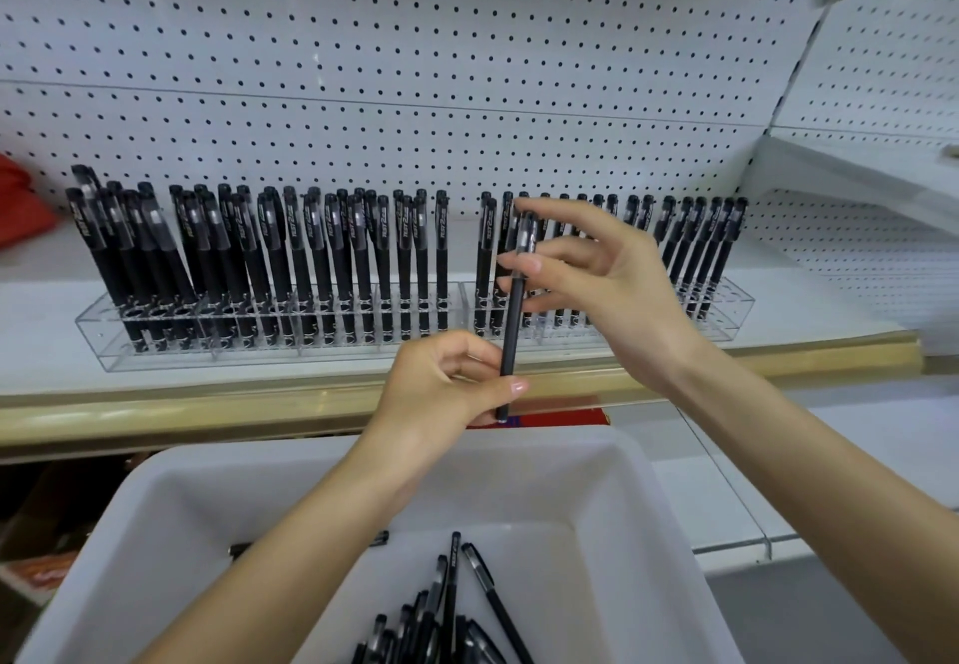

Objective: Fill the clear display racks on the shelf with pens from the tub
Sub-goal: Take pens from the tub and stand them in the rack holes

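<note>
The clear racks (98, 339) near the shelf (46, 315) front edge are mostly filled; spare pens (451, 606) remain in the tub (155, 507). Your left hand (441, 388) grips one black pen (514, 310) low; your right hand (612, 274) pinches it higher.

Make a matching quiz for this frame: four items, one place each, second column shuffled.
Items
1. held pen
2. loose pens
3. racked pens
4. red object

Places
A. lying in the white tub
B. at the far left end of the shelf
C. pinched upright between left hand and right hand
D. standing in the clear racks

Pairs: 1-C, 2-A, 3-D, 4-B
</note>
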A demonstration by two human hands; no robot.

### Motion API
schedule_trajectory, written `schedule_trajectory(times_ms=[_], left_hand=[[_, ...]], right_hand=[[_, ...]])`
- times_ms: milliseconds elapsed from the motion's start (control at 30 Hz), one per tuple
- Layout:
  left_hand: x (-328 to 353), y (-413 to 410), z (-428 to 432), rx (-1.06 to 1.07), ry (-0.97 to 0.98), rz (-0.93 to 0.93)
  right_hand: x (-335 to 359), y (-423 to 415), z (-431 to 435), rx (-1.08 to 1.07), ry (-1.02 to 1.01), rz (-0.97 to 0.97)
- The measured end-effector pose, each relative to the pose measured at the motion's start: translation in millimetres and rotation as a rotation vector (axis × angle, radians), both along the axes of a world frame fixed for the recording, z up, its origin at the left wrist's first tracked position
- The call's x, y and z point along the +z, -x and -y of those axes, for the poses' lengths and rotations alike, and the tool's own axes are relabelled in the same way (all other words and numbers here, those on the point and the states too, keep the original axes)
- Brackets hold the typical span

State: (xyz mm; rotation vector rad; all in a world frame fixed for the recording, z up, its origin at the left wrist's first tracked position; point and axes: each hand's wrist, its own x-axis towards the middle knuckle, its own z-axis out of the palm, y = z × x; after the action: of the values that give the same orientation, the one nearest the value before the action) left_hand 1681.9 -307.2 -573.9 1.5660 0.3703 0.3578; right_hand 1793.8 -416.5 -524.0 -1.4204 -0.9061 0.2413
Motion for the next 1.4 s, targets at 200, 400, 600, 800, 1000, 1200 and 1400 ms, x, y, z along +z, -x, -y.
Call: schedule_trajectory(times_ms=[200, 400, 600, 800, 1000, 1200, 1400], left_hand=[[0.4, -9.9, -4.3, 0.037, -0.379, 0.033], [8.8, -6.6, -28.2, 0.005, -1.361, -0.064], [-13.4, -14.3, -34.9, -0.054, -1.534, -0.164], [-22.8, -18.5, -36.5, -0.001, -1.622, -0.144], [-21.4, -19.8, -37.5, 0.028, -1.629, -0.105], [-26.5, -21.6, -39.0, 0.050, -1.635, -0.082], [-28.8, -22.5, -40.6, 0.048, -1.609, -0.073]], right_hand=[[10.7, -11.6, 9.3, -0.082, -0.011, 0.088], [22.1, -48.7, 18.4, -0.490, -0.078, 0.338], [5.9, -61.2, 1.6, -0.591, -0.113, 0.392], [-12.9, -66.8, -10.5, -0.553, -0.011, 0.458], [-30.6, -70.5, -13.0, -0.535, 0.176, 0.573], [-34.4, -78.3, -12.0, -0.555, 0.183, 0.637], [-30.7, -85.1, -7.5, -0.526, 0.222, 0.616]])
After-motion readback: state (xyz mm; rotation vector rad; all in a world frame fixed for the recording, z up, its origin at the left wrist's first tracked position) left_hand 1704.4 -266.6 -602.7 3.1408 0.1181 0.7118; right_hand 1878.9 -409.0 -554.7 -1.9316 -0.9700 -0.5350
